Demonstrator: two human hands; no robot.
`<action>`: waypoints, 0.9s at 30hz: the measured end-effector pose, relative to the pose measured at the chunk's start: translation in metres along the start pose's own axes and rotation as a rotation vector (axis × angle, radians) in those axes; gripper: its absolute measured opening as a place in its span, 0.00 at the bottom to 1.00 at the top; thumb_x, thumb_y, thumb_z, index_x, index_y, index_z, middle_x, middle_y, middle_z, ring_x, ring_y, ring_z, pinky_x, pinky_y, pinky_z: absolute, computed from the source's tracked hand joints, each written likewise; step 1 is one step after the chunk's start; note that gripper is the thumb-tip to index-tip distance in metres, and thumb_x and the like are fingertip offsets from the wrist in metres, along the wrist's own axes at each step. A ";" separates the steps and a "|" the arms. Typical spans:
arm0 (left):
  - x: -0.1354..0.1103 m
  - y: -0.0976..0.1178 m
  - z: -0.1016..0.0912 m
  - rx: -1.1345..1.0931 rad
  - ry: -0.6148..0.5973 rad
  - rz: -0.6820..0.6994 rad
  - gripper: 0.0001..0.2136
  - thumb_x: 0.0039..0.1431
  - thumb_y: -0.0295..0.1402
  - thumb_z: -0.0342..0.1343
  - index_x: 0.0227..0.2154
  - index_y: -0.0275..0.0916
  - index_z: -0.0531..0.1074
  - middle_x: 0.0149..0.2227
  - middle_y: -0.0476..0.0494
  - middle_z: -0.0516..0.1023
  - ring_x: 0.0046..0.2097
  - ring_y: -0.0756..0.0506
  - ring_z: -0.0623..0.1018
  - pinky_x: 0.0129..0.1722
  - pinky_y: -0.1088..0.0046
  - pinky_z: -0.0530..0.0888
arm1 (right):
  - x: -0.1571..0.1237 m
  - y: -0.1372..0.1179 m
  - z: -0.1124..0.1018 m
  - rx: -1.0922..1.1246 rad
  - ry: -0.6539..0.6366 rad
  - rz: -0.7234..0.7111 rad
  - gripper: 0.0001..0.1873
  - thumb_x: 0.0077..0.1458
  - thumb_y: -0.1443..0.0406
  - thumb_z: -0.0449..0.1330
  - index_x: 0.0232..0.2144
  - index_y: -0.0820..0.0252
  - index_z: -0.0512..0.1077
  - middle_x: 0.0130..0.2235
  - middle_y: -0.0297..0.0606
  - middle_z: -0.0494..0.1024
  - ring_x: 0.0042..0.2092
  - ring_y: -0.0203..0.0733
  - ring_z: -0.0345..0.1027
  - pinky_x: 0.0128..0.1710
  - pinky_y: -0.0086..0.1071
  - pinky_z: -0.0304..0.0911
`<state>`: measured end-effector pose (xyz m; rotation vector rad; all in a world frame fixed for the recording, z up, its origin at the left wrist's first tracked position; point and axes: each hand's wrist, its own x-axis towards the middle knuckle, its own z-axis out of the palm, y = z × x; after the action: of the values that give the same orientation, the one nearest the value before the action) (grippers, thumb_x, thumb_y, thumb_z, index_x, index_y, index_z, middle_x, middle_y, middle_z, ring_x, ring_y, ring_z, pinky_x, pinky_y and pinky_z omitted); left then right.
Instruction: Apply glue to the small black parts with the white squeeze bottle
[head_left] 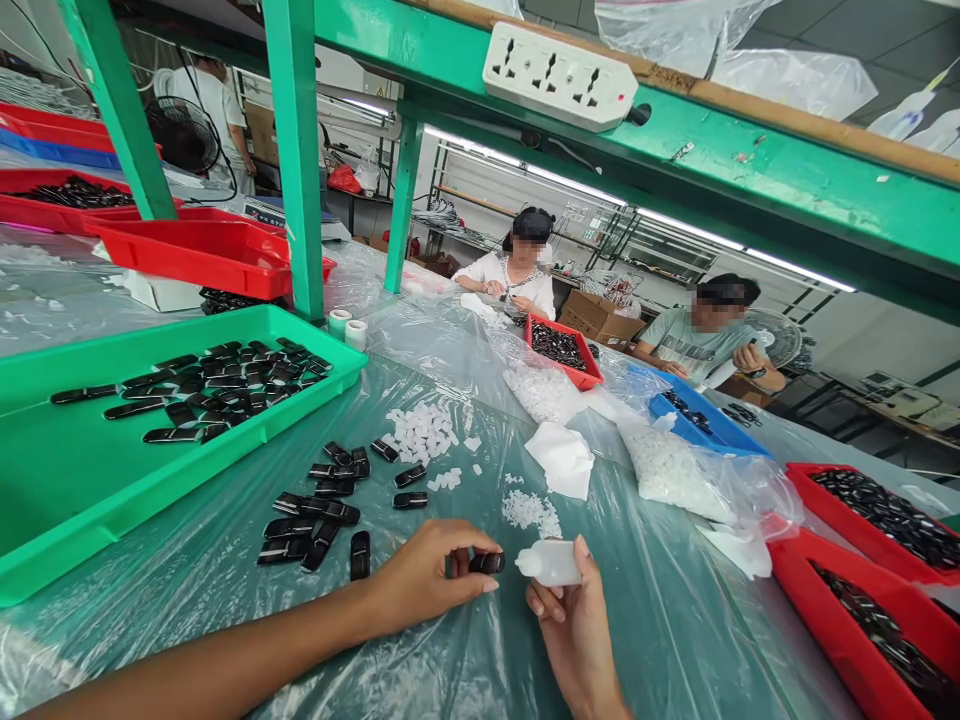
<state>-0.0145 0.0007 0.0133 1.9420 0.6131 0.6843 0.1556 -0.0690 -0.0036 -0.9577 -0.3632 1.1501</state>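
Observation:
My left hand (431, 575) pinches a small black plastic casing (486, 564) between thumb and fingers, a little above the sheeted table. In my right hand (574, 620) lies a white squeeze bottle (553, 563), tilted on its side. Its narrow tip points left at the casing, with a small gap between them. Left of my hands, several similar black casings (319, 520) are scattered in a loose pile. Behind them sits a heap of white translucent pieces (421, 432). Smaller white bits (531, 512) lie just beyond the bottle.
A green tray (180, 470) holding black casings stands at left. Red trays (840, 590) line the right side. A bag of white pieces (667, 465) and a blue tray (712, 425) lie beyond. A green shelf frame (296, 150) rises ahead. Two people sit across the table; another stands farther back.

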 end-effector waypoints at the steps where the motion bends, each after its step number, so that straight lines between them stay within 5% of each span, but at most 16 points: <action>1: 0.000 0.000 0.000 0.003 -0.002 0.000 0.10 0.53 0.33 0.58 0.39 0.40 0.74 0.35 0.47 0.76 0.31 0.49 0.73 0.28 0.79 0.67 | 0.000 0.000 0.000 -0.017 0.004 -0.011 0.16 0.52 0.52 0.56 0.26 0.58 0.65 0.16 0.20 0.50 0.17 0.28 0.36 0.18 0.25 0.50; 12: 0.000 -0.002 0.000 0.109 -0.003 0.046 0.10 0.54 0.37 0.57 0.38 0.40 0.74 0.32 0.47 0.74 0.30 0.49 0.71 0.28 0.79 0.66 | -0.004 -0.002 -0.006 -0.356 0.038 -0.161 0.16 0.50 0.51 0.57 0.28 0.59 0.68 0.21 0.28 0.66 0.20 0.31 0.55 0.20 0.25 0.53; 27: -0.001 -0.007 0.001 0.135 -0.013 0.067 0.10 0.55 0.38 0.56 0.39 0.41 0.74 0.33 0.47 0.74 0.29 0.49 0.72 0.29 0.79 0.67 | -0.014 -0.008 -0.001 -0.624 0.080 -0.424 0.17 0.47 0.51 0.59 0.27 0.59 0.68 0.24 0.32 0.68 0.24 0.36 0.58 0.22 0.27 0.56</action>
<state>-0.0153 0.0028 0.0065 2.0986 0.6020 0.6865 0.1558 -0.0827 0.0050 -1.3798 -0.8464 0.6079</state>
